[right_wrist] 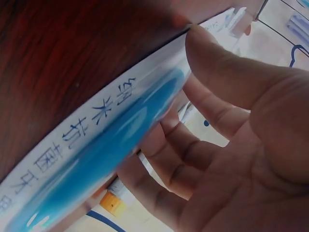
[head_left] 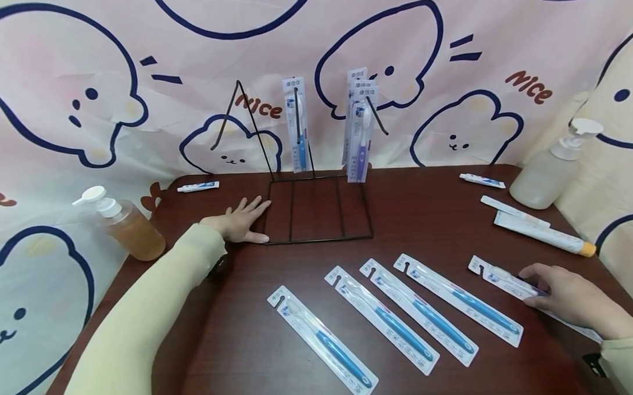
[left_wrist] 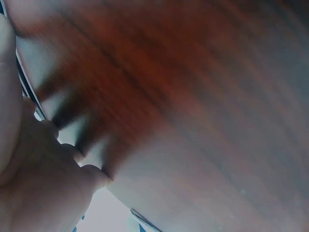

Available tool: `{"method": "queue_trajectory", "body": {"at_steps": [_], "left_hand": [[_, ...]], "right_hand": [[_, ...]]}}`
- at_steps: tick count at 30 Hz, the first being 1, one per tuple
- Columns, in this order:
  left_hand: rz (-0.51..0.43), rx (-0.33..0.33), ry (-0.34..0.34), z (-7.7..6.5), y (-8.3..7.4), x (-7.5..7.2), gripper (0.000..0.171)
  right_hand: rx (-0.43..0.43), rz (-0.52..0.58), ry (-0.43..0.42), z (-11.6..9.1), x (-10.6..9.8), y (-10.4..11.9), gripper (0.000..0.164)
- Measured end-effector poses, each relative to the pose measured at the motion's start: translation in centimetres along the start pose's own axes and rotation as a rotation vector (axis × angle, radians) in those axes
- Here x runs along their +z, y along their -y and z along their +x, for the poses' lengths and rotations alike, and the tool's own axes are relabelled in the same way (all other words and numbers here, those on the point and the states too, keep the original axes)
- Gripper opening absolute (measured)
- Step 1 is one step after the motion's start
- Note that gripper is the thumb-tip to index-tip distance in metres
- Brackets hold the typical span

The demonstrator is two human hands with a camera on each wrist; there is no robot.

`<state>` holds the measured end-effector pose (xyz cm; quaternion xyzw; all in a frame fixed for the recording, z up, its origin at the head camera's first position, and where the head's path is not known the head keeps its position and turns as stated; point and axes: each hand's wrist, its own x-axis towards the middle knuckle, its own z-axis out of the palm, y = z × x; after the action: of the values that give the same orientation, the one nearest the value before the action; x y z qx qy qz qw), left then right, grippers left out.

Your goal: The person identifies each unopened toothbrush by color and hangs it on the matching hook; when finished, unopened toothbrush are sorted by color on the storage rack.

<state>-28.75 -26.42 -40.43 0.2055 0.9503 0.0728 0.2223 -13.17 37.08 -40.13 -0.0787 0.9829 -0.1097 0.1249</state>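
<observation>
At the right of the table my right hand [head_left: 577, 296] grips a packaged toothbrush [head_left: 502, 280] by its sides. The right wrist view shows the thumb at one edge of this pack [right_wrist: 113, 125], the fingers at the opposite edge, and a blue handle under clear plastic. My left hand [head_left: 237, 221] lies on the table with its fingers spread, fingertips at the left side of a black wire rack [head_left: 320, 240]. Packaged toothbrushes hang from the rack's hooks: a blue one [head_left: 298, 127] at the middle and a purple one [head_left: 360, 138] in front of others at the right.
Several blue toothbrush packs [head_left: 459, 298] lie slantwise on the brown table [head_left: 238, 334]. Toothpaste tubes [head_left: 545, 233] lie at the right, small tubes [head_left: 198, 186] toward the back. Pump bottles stand at left [head_left: 137, 232] and right [head_left: 545, 170]. A patterned cloth [head_left: 280, 51] hangs behind.
</observation>
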Motion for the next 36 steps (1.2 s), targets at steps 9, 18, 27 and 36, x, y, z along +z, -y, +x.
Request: {"method": "queue_trajectory", "body": {"at_steps": [9,18,27,36], "left_hand": [[0.003,0.004,-0.005,0.1,0.2,0.1,0.099],[0.004,0.006,0.001,-0.1,0.0,-0.1,0.096],[0.002,0.013,-0.006,0.1,0.3,0.0,0.098],[-0.013,0.014,-0.011,0.1,0.5,0.2,0.098]], "right_hand": [[0.032,-0.029,0.028,0.2,-0.3,-0.5,0.06],[-0.017,-0.063,-0.079,-0.6,-1.3,1.2,0.03],[-0.111,-0.007,-0.402,-0.9,-5.8,7.8,0.033],[-0.299,0.378,-0.365,0.9,-7.8,20.2,0.039]]}}
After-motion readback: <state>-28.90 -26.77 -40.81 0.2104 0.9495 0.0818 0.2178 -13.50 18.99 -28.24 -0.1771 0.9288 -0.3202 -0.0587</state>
